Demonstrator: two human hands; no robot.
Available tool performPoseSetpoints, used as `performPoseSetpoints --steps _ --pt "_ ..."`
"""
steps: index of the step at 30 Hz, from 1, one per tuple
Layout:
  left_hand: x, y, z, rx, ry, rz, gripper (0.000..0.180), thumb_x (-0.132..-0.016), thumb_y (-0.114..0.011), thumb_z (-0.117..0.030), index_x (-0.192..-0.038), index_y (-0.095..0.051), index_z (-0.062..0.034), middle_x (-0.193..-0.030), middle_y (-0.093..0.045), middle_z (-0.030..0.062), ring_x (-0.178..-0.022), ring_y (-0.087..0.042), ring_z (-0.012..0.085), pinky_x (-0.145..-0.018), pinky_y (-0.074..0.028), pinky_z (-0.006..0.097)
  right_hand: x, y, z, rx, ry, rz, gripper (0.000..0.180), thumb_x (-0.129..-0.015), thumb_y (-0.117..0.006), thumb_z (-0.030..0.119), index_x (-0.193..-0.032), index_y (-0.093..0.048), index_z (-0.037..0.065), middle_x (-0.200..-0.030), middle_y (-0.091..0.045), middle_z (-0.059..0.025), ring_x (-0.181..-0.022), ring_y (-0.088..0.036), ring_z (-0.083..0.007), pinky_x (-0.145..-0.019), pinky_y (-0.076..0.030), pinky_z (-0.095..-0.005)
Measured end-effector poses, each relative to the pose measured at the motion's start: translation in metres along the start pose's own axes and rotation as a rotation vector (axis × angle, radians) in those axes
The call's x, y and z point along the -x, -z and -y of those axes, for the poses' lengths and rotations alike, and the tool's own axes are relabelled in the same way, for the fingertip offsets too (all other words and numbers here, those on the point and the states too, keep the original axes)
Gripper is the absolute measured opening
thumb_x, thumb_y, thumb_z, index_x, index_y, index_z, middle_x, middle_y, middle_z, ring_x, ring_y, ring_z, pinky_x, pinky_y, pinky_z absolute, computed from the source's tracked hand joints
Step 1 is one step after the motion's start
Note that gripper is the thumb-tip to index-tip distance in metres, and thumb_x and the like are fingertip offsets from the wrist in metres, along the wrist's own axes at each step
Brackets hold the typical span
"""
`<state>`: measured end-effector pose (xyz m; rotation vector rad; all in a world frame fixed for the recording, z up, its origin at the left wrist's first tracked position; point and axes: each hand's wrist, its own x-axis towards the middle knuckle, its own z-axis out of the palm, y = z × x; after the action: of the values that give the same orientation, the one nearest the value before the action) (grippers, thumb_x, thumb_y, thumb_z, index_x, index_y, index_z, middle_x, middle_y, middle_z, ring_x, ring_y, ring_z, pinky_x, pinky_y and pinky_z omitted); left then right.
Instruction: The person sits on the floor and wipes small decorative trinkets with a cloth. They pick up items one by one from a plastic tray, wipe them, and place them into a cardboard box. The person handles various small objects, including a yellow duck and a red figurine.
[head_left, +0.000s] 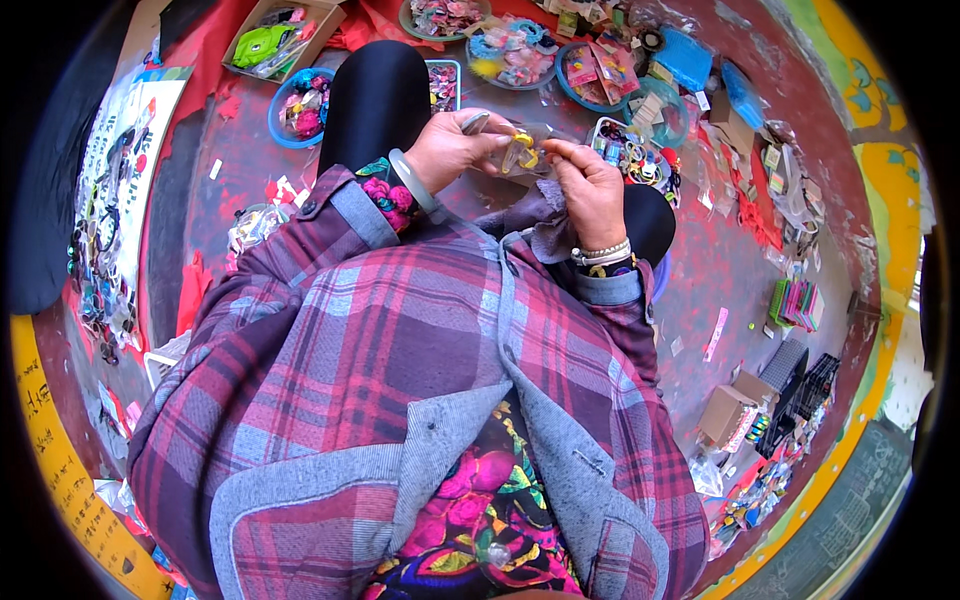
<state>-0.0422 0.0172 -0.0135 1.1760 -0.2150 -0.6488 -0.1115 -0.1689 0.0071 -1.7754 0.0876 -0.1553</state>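
Both the left hand (pixel 450 150) and the right hand (pixel 590 185) pinch a small yellow trinket (pixel 523 155) inside a clear plastic sleeve (pixel 545 140). It looks light and slippery, best held by the sleeve's edges.

A small clear plastic bag (pixel 530 150) with something yellow inside is pinched between the left hand (pixel 450 150) and the right hand (pixel 590 190). An open brown cardboard box (pixel 285 35) sits on the floor at the top left (green and clear packets lie in it). A small closed brown box (pixel 725 415) sits low on the right. Flat pink and yellow packets (pixel 600 65) lie in a blue bowl (pixel 568 90) at the top. A long white sheet with pictures (pixel 125 160) lies on the left.
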Motion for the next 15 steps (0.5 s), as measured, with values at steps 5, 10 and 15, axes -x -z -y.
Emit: performPoseSetpoints --steps 5,10,15 --pt "-0.0025 0.003 0.0096 -0.072 -0.025 0.058 0.018 -0.084 -0.058 -0.008 -0.1 -0.061 -0.001 -0.09 -0.063 0.0048 -0.076 -0.06 0.0103 -0.064 -0.052 0.022 0.0022 -0.0016 -0.007 -0.105 -0.041 -0.001 0.018 -0.08 -0.053 0.001 -0.094 -0.064 -0.003 -0.088 -0.063 -0.0055 -0.078 -0.057 -0.0102 -0.071 -0.045 -0.0223" --pt "-0.0005 -0.0002 0.0093 -0.067 -0.049 0.044 0.019 -0.085 -0.057 -0.008 -0.102 -0.06 -0.001 -0.091 -0.063 0.0055 -0.078 -0.06 0.011 -0.068 -0.051 0.022 0.0018 0.0005 -0.0009 -0.278 -0.277 0.061 0.018 -0.079 -0.056 0.001 -0.095 -0.063 -0.005 -0.083 -0.062 -0.0036 -0.073 -0.056 -0.0082 -0.069 -0.045 -0.0199" --pt "0.0008 -0.002 0.0078 -0.064 -0.041 0.023 0.018 -0.086 -0.056 -0.007 -0.102 -0.06 -0.0006 -0.092 -0.063 0.0059 -0.079 -0.06 0.0107 -0.069 -0.051 0.023 0.0016 0.0034 -0.0079 -0.3 -0.345 0.109 0.02 -0.078 -0.061 0.003 -0.096 -0.063 -0.005 -0.082 -0.062 -0.0031 -0.07 -0.055 -0.0064 -0.065 -0.045 -0.0189"
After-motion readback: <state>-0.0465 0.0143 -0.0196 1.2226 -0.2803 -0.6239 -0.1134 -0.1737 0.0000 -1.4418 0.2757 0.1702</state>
